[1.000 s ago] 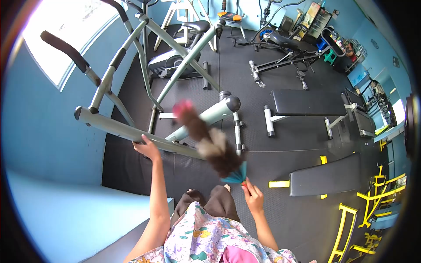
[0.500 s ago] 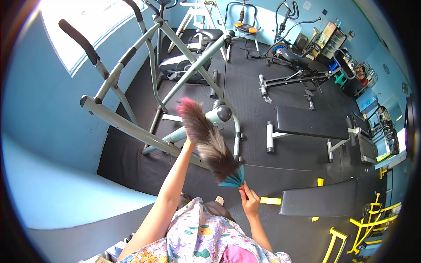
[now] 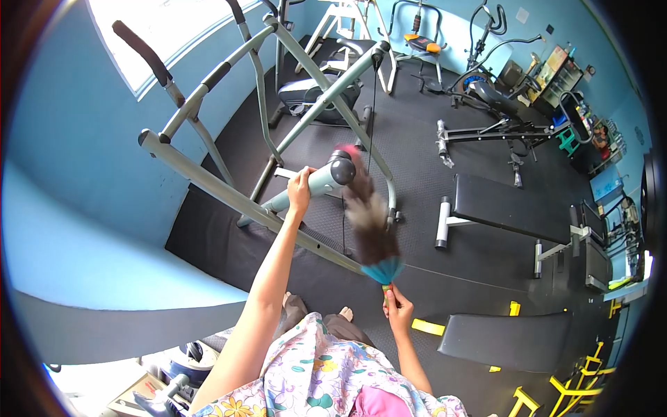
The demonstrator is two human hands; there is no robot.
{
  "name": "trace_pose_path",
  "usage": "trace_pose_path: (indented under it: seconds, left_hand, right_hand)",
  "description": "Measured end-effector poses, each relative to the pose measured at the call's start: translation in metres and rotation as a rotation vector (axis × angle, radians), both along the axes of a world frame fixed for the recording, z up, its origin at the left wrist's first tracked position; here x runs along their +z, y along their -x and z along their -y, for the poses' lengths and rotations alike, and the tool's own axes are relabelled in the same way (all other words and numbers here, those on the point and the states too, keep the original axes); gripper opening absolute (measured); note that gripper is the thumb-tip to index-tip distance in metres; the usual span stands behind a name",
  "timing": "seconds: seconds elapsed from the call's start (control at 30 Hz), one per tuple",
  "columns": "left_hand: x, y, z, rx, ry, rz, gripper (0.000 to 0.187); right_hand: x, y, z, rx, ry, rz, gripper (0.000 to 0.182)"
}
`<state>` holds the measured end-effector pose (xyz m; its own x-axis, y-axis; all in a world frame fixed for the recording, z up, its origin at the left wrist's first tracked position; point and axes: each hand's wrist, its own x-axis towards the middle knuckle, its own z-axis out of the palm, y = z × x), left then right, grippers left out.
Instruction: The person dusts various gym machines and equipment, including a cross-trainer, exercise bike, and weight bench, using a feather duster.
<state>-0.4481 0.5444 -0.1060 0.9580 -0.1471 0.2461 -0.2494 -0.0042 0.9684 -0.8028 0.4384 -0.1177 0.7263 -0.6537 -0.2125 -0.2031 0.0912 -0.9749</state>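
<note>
My right hand [image 3: 397, 308] is closed round the short handle of a feather duster [image 3: 372, 222], which points up and away from me. The duster has brown and pale feathers, a pink tip and a teal collar, and its feathers are blurred by motion. Its upper end overlaps the dark rounded end cap [image 3: 342, 172] of a thick grey-green tube on an exercise machine [image 3: 201, 167]. My left hand [image 3: 300, 189] grips that tube [image 3: 321, 183] a little left of the cap, with my fingers over its top.
A padded black bench [image 3: 511, 208] stands to the right, with a second black pad [image 3: 506, 342] on a yellow frame nearer me. Further exercise machines [image 3: 486, 104] stand behind. A blue wall [image 3: 83, 187] with a window lies left. Various items [image 3: 163, 382] sit at lower left.
My left hand has moved up onto the machine's tube, out from behind the duster. The duster has swung right and more upright, its tip now by the end cap. The view has shifted slightly.
</note>
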Motion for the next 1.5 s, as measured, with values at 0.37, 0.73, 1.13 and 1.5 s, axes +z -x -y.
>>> trace_pose_path:
  seconds: [0.37, 0.73, 1.13, 1.5]
  left_hand:
    - [-0.018, -0.009, 0.006, 0.084, 0.071, 0.063, 0.041]
    - [-0.008, 0.005, 0.024, 0.262, 0.239, 0.027, 0.034]
    - [-0.059, -0.012, -0.004, -0.136, 0.177, 0.134, 0.038]
    - [-0.121, 0.089, 0.069, 0.173, -0.238, 0.101, 0.04]
  right_hand:
    - [-0.033, 0.008, 0.016, 0.066, -0.228, -0.004, 0.03]
    - [-0.085, 0.02, 0.025, 0.062, -0.192, -0.058, 0.029]
    - [-0.172, 0.038, -0.008, 0.003, -0.262, 0.041, 0.029]
    - [-0.207, 0.033, 0.014, -0.037, 0.043, 0.062, 0.03]
